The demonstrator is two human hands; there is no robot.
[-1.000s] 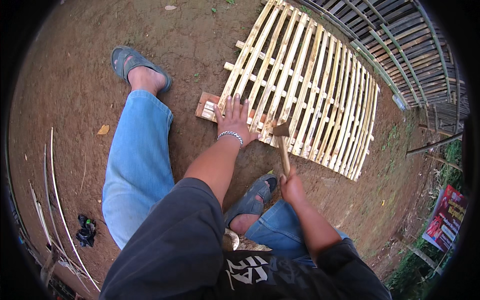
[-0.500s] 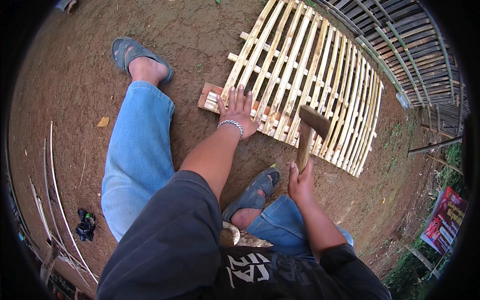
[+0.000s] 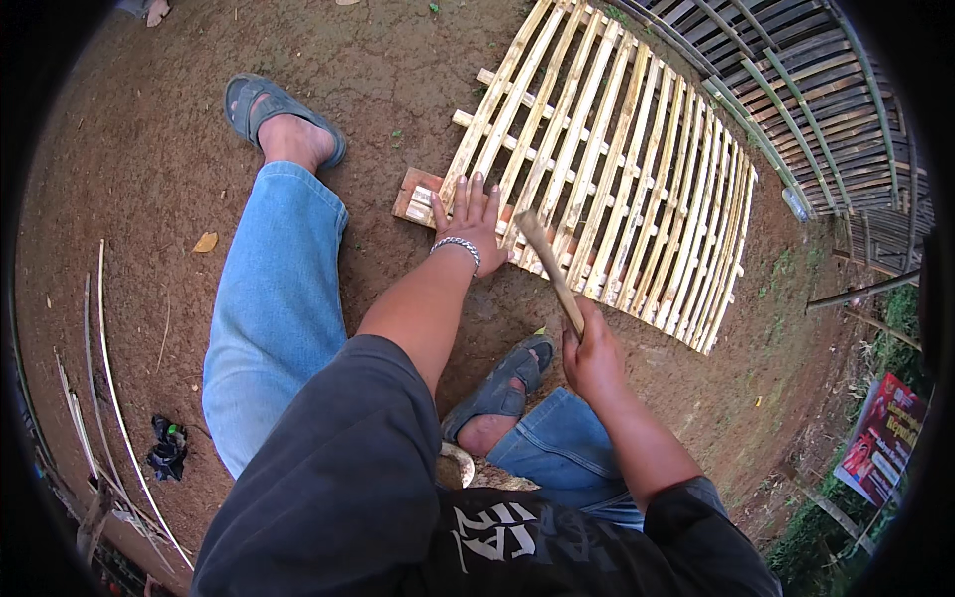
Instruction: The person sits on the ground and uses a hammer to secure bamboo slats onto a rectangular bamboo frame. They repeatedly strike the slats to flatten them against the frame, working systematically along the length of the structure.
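Note:
A panel of pale bamboo slats (image 3: 637,169) lies flat on the brown dirt in front of me. My left hand (image 3: 473,217), with a metal bracelet at the wrist, presses flat with fingers spread on the panel's near corner, above a reddish wooden block (image 3: 416,191) under the slats. My right hand (image 3: 592,353) grips the wooden handle of a hammer (image 3: 547,269), which points up and away toward the slats beside my left hand. The hammer's head is hard to make out.
My legs in blue jeans and grey sandals (image 3: 274,104) rest on the dirt. Thin bamboo strips (image 3: 104,388) and a dark rag (image 3: 167,448) lie at the left. A dark bamboo fence (image 3: 826,99) stands at the upper right, a red sign (image 3: 885,438) at the right.
The hammer was raised upright half a second ago and has swung down toward the slats beside my left hand. My left hand has stayed pressed on the panel.

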